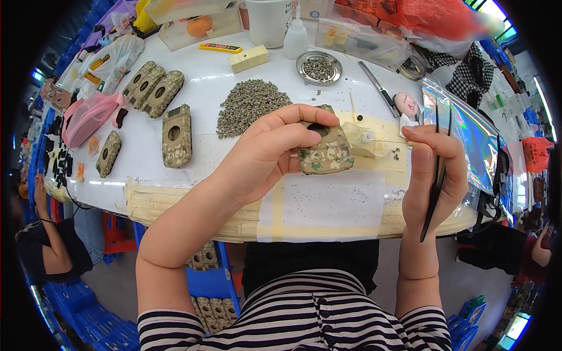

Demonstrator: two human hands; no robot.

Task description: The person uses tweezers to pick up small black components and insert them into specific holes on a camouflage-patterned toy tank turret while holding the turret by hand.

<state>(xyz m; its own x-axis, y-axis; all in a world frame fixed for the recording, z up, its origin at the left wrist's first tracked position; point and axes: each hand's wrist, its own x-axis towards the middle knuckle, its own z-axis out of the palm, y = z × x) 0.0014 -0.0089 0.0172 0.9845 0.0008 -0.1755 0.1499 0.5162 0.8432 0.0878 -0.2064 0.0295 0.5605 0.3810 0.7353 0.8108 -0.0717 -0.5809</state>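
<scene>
My left hand (263, 146) grips a camouflage-patterned toy tank hull (328, 157) with a round hole in its top, thumb and fingers around it. It is held above the front of the worktable, left of a tape-covered patch with a small white round piece (367, 137). Black tweezers (429, 216) sit in my right hand (433, 169), their points slanting down toward me. My right thumb and forefinger are close together; whether they pinch anything small I cannot make out. Left of my left hand lies a heap of tiny grey-brown parts (249, 105).
More camouflage hulls (177, 136) lie at left near a pink mesh pouch (88, 123). Behind stand a metal dish (319, 69) of tiny parts, a white squeeze bottle (296, 41) and a yellow block (249, 59). A craft knife (377, 88) and shiny bag (462, 140) lie right.
</scene>
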